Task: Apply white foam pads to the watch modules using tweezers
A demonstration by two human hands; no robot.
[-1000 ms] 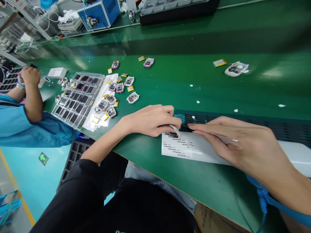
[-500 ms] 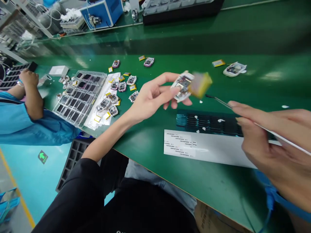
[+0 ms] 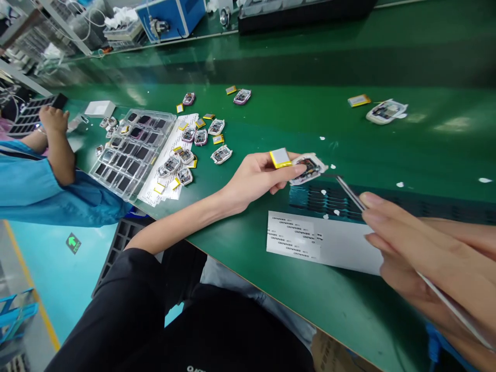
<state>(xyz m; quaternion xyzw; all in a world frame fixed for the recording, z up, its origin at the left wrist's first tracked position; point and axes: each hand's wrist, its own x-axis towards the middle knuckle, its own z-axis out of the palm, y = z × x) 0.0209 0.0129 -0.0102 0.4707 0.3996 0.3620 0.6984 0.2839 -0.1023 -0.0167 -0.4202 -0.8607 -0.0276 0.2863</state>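
Observation:
Between thumb and fingers, my left hand [image 3: 253,181] holds a white smartwatch case [image 3: 309,169] with its circuit board facing up. A yellow-edged battery cell [image 3: 280,158] belonging to it lies folded back over my left index finger. My right hand [image 3: 418,243] is closed on a pair of metal tweezers [image 3: 351,194]. Their tips, with a thin dark piece at the end that is hard to make out, are close to the right end of the case. Below them lies a dark strip of black adhesive pieces [image 3: 349,204], beside a white printed backing sheet [image 3: 329,240].
Several open watch cases with batteries [image 3: 186,156] lie on printed paper at the left. Beyond that is a clear compartment tray [image 3: 132,150]. Another case [image 3: 386,111] lies at the back right. A co-worker's hand [image 3: 54,120] is at far left. A blue box [image 3: 172,19] stands behind.
The battery has swung from the case's right side to its left, over my fingers. My left hand has lowered and turned the case flatter; the tweezers have come down near its right end.

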